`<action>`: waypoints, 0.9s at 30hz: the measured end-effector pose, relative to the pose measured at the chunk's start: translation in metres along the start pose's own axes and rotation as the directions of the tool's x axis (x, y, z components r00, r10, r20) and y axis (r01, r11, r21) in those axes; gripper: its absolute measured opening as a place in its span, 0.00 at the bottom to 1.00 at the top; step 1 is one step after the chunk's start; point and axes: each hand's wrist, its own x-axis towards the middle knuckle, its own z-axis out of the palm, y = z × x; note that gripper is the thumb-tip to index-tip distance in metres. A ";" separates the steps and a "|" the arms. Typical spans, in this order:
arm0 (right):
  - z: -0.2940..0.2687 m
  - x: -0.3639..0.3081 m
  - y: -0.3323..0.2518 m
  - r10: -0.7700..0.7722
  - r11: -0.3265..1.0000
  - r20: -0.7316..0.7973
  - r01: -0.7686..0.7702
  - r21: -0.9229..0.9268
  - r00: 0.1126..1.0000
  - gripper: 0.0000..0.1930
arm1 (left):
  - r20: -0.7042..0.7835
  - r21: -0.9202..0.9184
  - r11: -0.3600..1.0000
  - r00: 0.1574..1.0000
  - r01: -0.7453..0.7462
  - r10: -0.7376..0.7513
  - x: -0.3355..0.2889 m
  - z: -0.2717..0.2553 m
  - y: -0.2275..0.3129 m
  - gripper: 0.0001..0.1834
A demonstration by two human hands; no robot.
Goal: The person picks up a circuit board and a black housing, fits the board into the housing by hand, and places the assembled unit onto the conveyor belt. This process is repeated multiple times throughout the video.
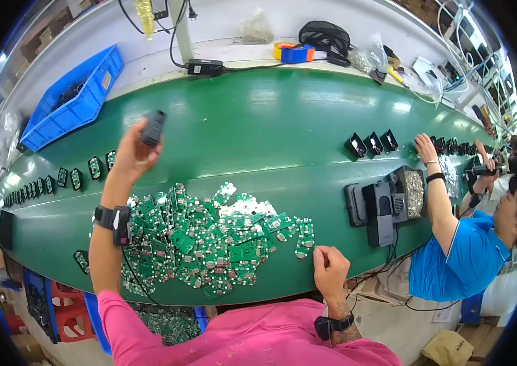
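Note:
Raised over the left part of the bench, my left hand grips a small black plastic housing between thumb and fingers. My right hand rests in a loose fist near the bench's front edge, with nothing showing in it. Just beside it, at the right end of a wide heap, lies a green circuit board. The heap of circuit boards spreads between my forearms. Left of my raised hand stands a curved row of black housings with boards in them.
Three open black housings stand on the green bench at right. A co-worker in a blue shirt reaches in there. Nearby are black devices and a box of small metal parts. A blue crate sits far left.

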 end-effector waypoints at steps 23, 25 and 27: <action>-0.032 0.300 0.065 0.165 0.646 0.198 0.046 -0.762 0.966 0.17 | 0.098 0.926 0.206 0.725 -0.318 0.682 -0.127 0.099 -0.012 0.21; -0.032 0.275 0.027 0.174 0.639 0.177 0.026 -0.769 0.969 0.16 | 0.067 0.847 0.387 0.795 -0.365 0.603 -0.172 0.132 -0.042 0.26; -0.019 0.235 -0.014 0.029 0.818 0.287 0.142 -0.558 0.958 0.19 | 0.071 0.730 0.519 0.804 -0.445 0.590 -0.202 0.157 -0.084 0.37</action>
